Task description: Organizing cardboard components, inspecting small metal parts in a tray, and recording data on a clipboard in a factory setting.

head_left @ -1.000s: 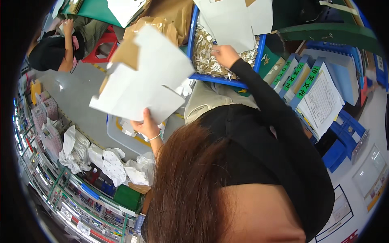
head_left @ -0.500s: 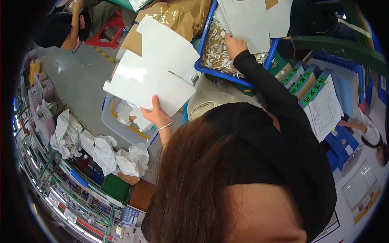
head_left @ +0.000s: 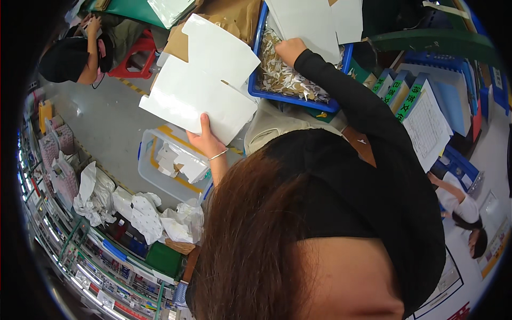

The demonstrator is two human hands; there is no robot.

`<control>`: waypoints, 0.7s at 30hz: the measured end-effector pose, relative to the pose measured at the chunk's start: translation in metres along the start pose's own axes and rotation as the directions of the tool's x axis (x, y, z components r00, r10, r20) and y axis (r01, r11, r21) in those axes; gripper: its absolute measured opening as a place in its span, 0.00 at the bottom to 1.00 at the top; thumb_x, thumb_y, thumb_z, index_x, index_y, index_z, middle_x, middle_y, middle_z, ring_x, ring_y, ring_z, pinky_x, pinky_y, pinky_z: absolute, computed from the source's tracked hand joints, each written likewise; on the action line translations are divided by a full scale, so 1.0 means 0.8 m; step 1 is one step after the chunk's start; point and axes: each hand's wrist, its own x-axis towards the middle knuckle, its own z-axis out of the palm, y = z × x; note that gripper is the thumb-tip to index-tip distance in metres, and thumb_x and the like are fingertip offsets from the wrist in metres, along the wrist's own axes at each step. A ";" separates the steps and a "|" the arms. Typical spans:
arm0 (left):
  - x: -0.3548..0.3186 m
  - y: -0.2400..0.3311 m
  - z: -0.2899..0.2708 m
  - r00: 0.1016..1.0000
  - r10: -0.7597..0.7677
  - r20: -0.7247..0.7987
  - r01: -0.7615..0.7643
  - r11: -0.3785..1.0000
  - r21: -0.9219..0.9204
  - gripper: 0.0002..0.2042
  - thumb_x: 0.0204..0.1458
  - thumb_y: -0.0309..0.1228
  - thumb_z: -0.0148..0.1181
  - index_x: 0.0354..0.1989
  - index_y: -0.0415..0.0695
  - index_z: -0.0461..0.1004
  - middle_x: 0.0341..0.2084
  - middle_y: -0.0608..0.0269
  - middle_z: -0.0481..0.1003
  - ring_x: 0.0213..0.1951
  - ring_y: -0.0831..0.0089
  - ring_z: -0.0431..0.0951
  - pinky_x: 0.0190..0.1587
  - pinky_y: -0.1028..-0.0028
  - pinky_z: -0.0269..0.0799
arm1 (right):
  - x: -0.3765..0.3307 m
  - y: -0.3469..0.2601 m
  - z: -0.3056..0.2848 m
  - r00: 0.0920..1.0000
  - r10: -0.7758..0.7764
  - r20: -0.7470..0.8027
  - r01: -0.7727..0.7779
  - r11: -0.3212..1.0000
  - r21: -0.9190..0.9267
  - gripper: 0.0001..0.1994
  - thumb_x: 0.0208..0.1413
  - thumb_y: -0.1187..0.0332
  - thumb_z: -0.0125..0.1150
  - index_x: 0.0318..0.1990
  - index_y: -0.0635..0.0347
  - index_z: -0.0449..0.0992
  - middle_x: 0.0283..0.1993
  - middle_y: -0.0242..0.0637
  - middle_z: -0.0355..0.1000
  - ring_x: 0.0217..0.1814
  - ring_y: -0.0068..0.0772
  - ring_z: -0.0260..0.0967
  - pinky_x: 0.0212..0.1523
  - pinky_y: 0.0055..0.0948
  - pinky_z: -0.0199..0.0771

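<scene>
My left hand (head_left: 207, 143) grips the lower edge of a die-cut white cardboard sheet (head_left: 205, 80), thumb on its glossy face and the other fingers underneath. The sheet has notched edges, a small slot and a bit of brown showing at its upper left. To its right stands a blue tray (head_left: 298, 101) with many small white and brown paper scraps (head_left: 285, 80). My right hand (head_left: 291, 51) is curled closed over these scraps, beside more white cardboard sheets (head_left: 309, 26) at the tray's far end. Its fingertips are hidden, so what they hold cannot be seen.
A clear plastic bin (head_left: 143, 169) with white card pieces is below my left hand. White bags (head_left: 146, 216) lie further left. A person sits by a red stool (head_left: 128, 66) at upper left. Upright file folders (head_left: 408, 98) are at right, near another person (head_left: 458, 197).
The whole view has shifted a little. My right hand has moved slightly left, off the edge of the white sheets and over the scraps. My left hand still holds the cardboard sheet.
</scene>
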 end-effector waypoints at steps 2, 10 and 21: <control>0.001 -0.002 0.004 1.000 -0.027 -0.005 0.027 0.999 -0.031 0.20 0.44 0.25 0.61 0.45 0.34 0.62 0.36 0.51 0.71 0.34 0.69 0.74 0.37 0.79 0.72 | 0.008 -0.004 -0.009 0.997 -0.004 -0.079 0.004 1.000 -0.003 0.07 0.43 0.71 0.51 0.19 0.59 0.74 0.20 0.39 0.72 0.22 0.39 0.71 0.21 0.36 0.69; 0.001 -0.006 0.014 1.000 -0.023 -0.011 0.024 0.997 0.072 0.20 0.44 0.26 0.62 0.45 0.34 0.62 0.35 0.51 0.71 0.33 0.68 0.74 0.36 0.78 0.72 | 0.032 -0.034 -0.020 0.924 0.032 -0.381 -0.070 0.994 -0.086 0.05 0.44 0.69 0.52 0.21 0.59 0.70 0.16 0.36 0.67 0.16 0.39 0.66 0.22 0.35 0.67; 0.004 -0.010 0.027 0.999 -0.028 -0.027 0.031 0.995 0.096 0.20 0.44 0.28 0.62 0.44 0.33 0.63 0.35 0.50 0.71 0.32 0.68 0.74 0.36 0.78 0.72 | 0.044 0.009 0.012 0.838 -0.435 -0.330 0.202 0.808 -0.553 0.05 0.48 0.69 0.46 0.27 0.58 0.68 0.28 0.43 0.65 0.29 0.41 0.61 0.43 0.34 0.57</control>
